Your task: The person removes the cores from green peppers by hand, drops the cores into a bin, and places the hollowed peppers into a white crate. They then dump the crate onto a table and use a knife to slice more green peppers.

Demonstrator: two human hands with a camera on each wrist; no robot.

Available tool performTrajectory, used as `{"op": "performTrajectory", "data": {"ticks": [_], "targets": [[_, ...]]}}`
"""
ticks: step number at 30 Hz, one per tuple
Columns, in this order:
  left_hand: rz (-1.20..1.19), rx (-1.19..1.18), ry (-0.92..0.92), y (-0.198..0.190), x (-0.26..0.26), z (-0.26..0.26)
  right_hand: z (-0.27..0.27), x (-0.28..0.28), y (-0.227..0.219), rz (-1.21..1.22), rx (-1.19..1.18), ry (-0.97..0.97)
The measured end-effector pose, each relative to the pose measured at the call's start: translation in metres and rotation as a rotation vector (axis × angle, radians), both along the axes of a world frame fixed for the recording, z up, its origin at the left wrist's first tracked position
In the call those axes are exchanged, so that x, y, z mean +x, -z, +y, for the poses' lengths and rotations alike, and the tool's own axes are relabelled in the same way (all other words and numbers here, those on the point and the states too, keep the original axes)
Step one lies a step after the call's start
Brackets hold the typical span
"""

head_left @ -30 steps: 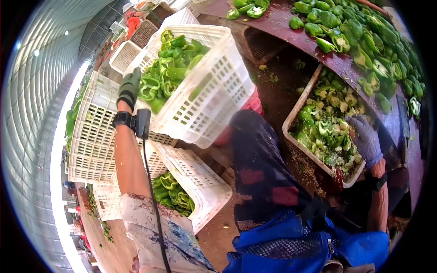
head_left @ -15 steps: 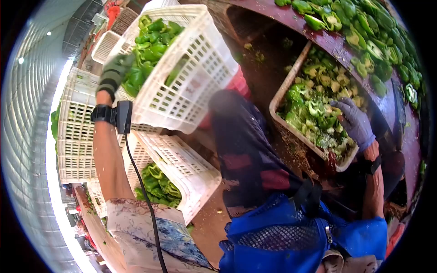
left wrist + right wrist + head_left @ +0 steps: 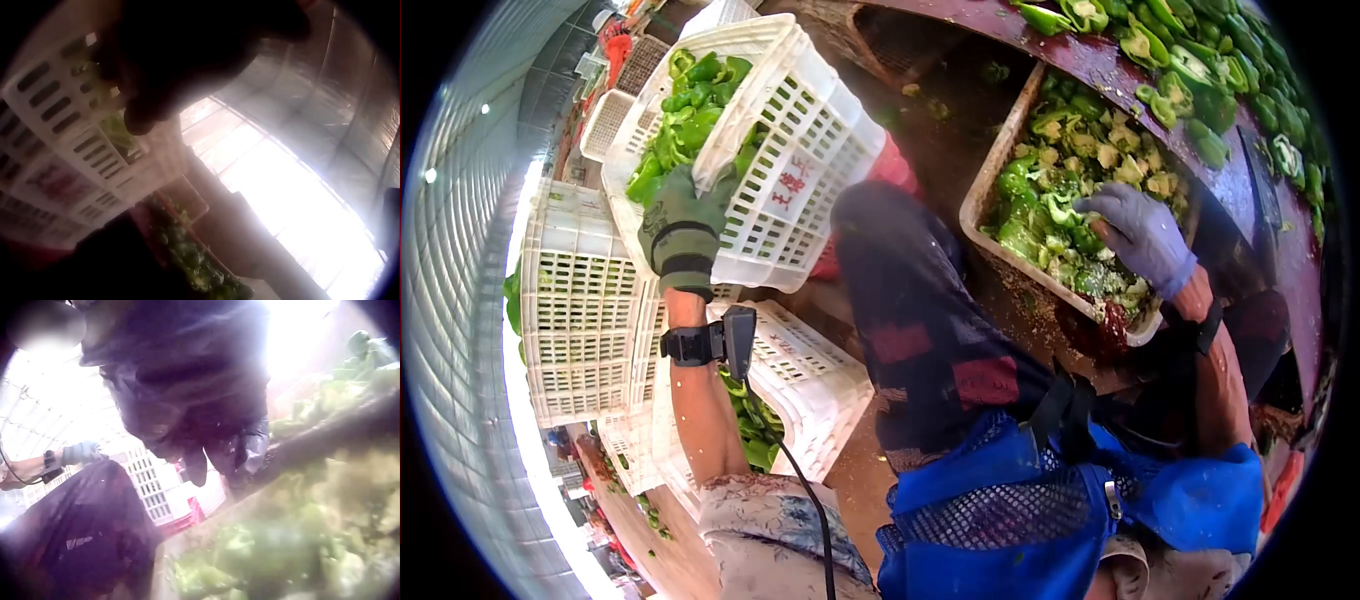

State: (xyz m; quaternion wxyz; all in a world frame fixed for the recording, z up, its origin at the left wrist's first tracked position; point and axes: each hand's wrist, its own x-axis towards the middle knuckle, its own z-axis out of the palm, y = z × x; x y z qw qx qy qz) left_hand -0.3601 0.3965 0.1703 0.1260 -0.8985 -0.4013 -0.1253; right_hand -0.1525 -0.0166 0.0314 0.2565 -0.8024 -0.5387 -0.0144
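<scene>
Glare is washing out both wrist views; left hand (image 3: pixel 683 232) is gripping the tilted white crate (image 3: pixel 795 175), right hand (image 3: pixel 1142 238) resting open-fingered on pepper scraps (image 3: pixel 1050 215).

two hands (image 3: pixel 683 228), one tilted crate (image 3: pixel 800 150), one tray (image 3: pixel 990 190)

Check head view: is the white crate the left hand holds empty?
No. The white crate gripped by the left hand is tilted and holds green peppers.

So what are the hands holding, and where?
The left hand grips the white slotted plastic crate of green peppers by its rim. The right hand rests in the tray, gripping nothing visible.
</scene>
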Motion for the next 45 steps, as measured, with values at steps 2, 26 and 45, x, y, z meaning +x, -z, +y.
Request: {"op": "performTrajectory", "data": {"ticks": [2, 26, 45], "targets": [[0.016, -0.015, 0.019, -0.002, 0.000, -0.002, 0.049, 0.003, -0.022, -0.064, 0.074, -0.006], [-0.089, -0.351, -0.069, -0.013, -0.003, -0.004, 0.401, 0.004, -0.121, -0.071, -0.195, -0.558], [0.002, -0.822, -0.216, -0.029, 0.018, 0.025, 0.408, 0.007, -0.152, -0.070, -0.289, -0.732]]}}
